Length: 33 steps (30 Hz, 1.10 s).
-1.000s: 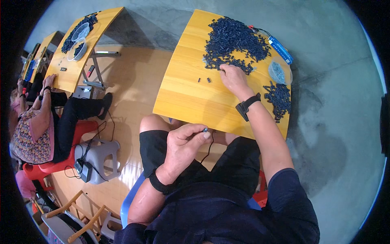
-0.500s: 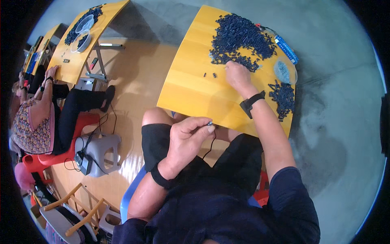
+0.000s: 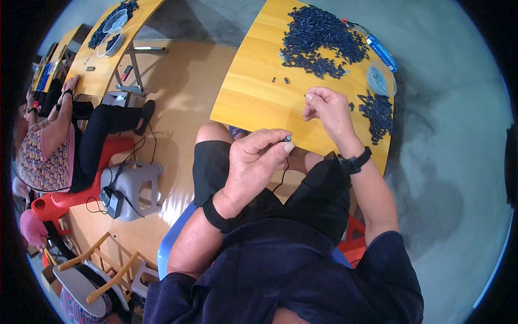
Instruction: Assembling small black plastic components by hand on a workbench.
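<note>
My left hand [image 3: 253, 164] is closed in front of the table's near edge. Between its thumb and forefinger is a small dark cylindrical part [image 3: 287, 139] with a shiny end. Up and to the right, my right hand [image 3: 332, 114] hovers over the near part of the yellow table [image 3: 251, 89]. Its thumb and forefinger are pinched together; a tiny pale thing may be at their tips, too small to name. A large pile of small black parts [image 3: 324, 40] lies beyond that hand. Two loose black pieces [image 3: 286, 80] sit left of it.
On the table's right are a clear tub of small translucent pieces [image 3: 377, 82], a second black pile [image 3: 377, 116] and a blue box with a cable [image 3: 382, 54]. Left, a person [image 3: 46, 156] sits at another table [image 3: 94, 78]. A grey stool [image 3: 129, 189] carries black adapters and cords.
My right hand has come back from the edge of the large pile toward my left hand. The left hand still pinches the small part, slightly higher in view.
</note>
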Motion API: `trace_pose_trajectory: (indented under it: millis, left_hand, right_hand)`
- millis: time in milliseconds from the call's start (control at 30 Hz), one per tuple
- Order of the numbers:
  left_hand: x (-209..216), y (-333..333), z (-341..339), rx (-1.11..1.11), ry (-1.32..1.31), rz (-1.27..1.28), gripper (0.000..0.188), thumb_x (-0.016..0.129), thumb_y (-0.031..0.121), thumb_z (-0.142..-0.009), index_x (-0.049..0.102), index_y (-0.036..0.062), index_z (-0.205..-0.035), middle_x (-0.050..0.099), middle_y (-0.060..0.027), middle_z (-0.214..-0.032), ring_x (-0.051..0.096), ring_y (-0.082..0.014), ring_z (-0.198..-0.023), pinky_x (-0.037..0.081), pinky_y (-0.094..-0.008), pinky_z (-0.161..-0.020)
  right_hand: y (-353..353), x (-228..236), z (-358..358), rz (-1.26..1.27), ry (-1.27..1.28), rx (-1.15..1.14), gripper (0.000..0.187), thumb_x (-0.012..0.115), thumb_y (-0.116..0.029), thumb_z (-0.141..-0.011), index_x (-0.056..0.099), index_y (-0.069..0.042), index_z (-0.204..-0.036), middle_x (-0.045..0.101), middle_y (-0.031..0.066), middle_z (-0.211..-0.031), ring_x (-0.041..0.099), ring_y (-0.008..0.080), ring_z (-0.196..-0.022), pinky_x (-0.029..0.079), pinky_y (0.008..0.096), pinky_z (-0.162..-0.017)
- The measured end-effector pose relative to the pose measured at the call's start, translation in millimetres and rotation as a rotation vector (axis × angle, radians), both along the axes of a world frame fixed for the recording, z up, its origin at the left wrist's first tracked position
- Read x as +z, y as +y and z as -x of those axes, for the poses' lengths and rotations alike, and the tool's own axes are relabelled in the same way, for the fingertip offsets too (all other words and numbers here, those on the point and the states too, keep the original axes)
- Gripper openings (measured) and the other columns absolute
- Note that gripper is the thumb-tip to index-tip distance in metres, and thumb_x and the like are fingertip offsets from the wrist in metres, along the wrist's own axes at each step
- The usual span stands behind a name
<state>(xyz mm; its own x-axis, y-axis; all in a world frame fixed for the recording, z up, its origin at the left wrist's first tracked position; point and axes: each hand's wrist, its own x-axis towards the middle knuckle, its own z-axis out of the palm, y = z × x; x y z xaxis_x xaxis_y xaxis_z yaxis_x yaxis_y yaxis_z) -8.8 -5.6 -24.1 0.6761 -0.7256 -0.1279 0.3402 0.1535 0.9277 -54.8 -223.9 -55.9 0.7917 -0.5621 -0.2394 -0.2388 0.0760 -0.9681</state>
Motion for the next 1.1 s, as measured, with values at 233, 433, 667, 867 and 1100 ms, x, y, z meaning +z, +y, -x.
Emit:
trace_pose_trajectory:
  millis: [233, 433, 667, 867, 1100]
  left_hand:
    - [2.8, 3.2, 4.5, 0.027, -0.047, 0.052, 0.019, 0.065, 0.002, -0.086, 0.065, -0.0016, -0.105, 0.067, -0.0060, -0.084, 0.061, -0.0093, -0.073, 0.051, -0.0219, -0.066]
    - [13.2, 2.2, 9.7, -0.016, -0.088, 0.061, 0.017, 0.064, 0.003, -0.087, 0.065, -0.0024, -0.104, 0.067, -0.0057, -0.083, 0.060, -0.0083, -0.070, 0.049, -0.0205, -0.062]
    - [13.9, 0.8, 16.9, -0.003, -0.111, 0.057, 0.016, 0.064, 0.003, -0.087, 0.065, -0.0028, -0.102, 0.067, -0.0044, -0.084, 0.059, -0.0073, -0.070, 0.048, -0.0200, -0.061]
    - [12.9, 1.7, 18.7, -0.020, -0.142, 0.061, 0.016, 0.064, 0.002, -0.087, 0.066, -0.0029, -0.102, 0.067, -0.0045, -0.085, 0.059, -0.0074, -0.072, 0.048, -0.0198, -0.063]
    - [14.0, 3.0, 19.5, -0.020, -0.108, 0.076, 0.017, 0.066, 0.001, -0.086, 0.066, -0.0024, -0.103, 0.067, -0.0041, -0.085, 0.059, -0.0071, -0.073, 0.048, -0.0196, -0.065]
  right_hand:
    - [33.7, 39.7, 32.9, -0.204, -0.149, 0.102, 0.012, 0.057, -0.006, -0.090, 0.062, 0.004, -0.092, 0.062, 0.0066, -0.074, 0.063, 0.0131, -0.060, 0.056, 0.0267, -0.057]
    - [43.0, 57.0, 52.4, -0.468, -0.253, 0.200, 0.013, 0.058, -0.007, -0.091, 0.060, 0.004, -0.098, 0.061, 0.0069, -0.077, 0.062, 0.0147, -0.058, 0.056, 0.0285, -0.054]
    - [63.4, 64.4, 62.4, -0.478, -0.221, 0.229, 0.018, 0.054, -0.009, -0.094, 0.060, 0.006, -0.102, 0.062, 0.0082, -0.079, 0.064, 0.0140, -0.061, 0.056, 0.0261, -0.054]
    - [66.2, 70.0, 64.9, -0.435, -0.222, 0.250, 0.018, 0.052, -0.008, -0.095, 0.060, 0.006, -0.103, 0.063, 0.0082, -0.077, 0.064, 0.0130, -0.062, 0.056, 0.0255, -0.056]
    - [64.7, 78.0, 65.9, -0.184, -0.197, 0.256, 0.012, 0.054, -0.005, -0.092, 0.061, 0.003, -0.097, 0.063, 0.0048, -0.069, 0.061, 0.0092, -0.058, 0.051, 0.0228, -0.053]
